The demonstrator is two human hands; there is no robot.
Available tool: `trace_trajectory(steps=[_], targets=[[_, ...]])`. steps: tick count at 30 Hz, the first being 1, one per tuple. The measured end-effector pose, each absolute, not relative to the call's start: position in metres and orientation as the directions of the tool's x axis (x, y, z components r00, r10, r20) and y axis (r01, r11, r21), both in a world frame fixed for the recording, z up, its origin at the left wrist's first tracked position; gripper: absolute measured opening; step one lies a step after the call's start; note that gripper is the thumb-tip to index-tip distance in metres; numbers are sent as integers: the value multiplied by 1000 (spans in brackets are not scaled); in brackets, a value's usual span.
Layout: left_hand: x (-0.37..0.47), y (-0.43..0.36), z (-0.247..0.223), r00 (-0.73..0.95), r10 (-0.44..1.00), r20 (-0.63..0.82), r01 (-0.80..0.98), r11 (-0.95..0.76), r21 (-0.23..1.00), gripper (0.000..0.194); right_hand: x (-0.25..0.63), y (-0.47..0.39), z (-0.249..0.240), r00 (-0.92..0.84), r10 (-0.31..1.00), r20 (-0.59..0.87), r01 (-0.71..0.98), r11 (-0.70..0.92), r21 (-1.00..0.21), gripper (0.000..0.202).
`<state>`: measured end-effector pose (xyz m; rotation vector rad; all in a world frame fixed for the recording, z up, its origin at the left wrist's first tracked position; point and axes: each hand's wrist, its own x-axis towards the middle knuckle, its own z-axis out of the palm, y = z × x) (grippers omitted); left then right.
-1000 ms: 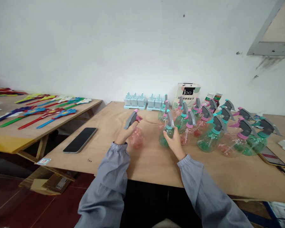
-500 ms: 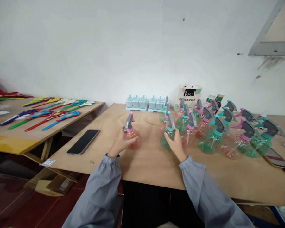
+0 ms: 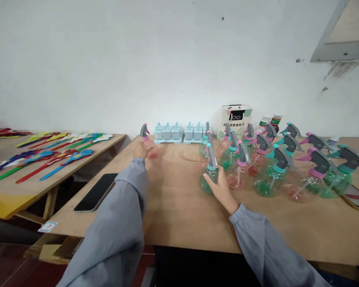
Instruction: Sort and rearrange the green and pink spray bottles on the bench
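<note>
Plywood table [image 3: 179,207], light brown, pushed up to a scuffed white wall [image 3: 107,59]. Left hand [image 3: 142,151] is at the far left part of the tabletop, fingers closed round the body of a pink trigger spray bottle [image 3: 151,146], upright; can't tell if its base touches the wood. Right hand [image 3: 220,186] has thumb and fingers round a green trigger spray bottle [image 3: 206,184], upright, at the left front of a pink-and-green spray bottle group [image 3: 268,181] filling the right side. Bare wood between the hands.

Along the wall: two light blue ice-pop mold sets [image 3: 167,132] on trays, then a carton with glasses print [image 3: 235,119], then two small capped bottles [image 3: 276,120] behind the sprayers. Black smartphone [image 3: 96,192] lies flat at left, near the left sleeve [image 3: 119,215]; second phone [image 3: 357,197], lit screen, partly under the rightmost sprayers. Small printed sticker [image 3: 48,227] on the near left corner.

Separate wooden table [image 3: 25,191] at left, yellow patch at its near end, rows of colorful hand-shaped plastic sticks [image 3: 60,157] on top. Cardboard [image 3: 50,252] below, dark red floor [image 3: 2,259]. Upper right: pale framed opening or panel [image 3: 336,50], dark smudge on the wall under it.
</note>
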<state>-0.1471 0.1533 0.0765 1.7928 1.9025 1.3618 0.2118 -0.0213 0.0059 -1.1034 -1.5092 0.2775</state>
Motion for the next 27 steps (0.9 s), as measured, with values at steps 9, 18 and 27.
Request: trace_trajectory(steps=[9, 18, 27], targets=[[-129, 187, 83, -410, 849, 335, 545, -67, 836, 43, 213, -21, 1, 80, 744, 663, 538, 528, -657, 51], [-72, 124, 67, -488, 683, 544, 442, -344, 828, 37, 211, -20, 3, 83, 749, 657, 502, 537, -677, 55], [43, 18, 54, 257, 820, 512, -16, -526, 851, 89, 175, -13, -8, 16, 723, 691, 475, 603, -641, 61]])
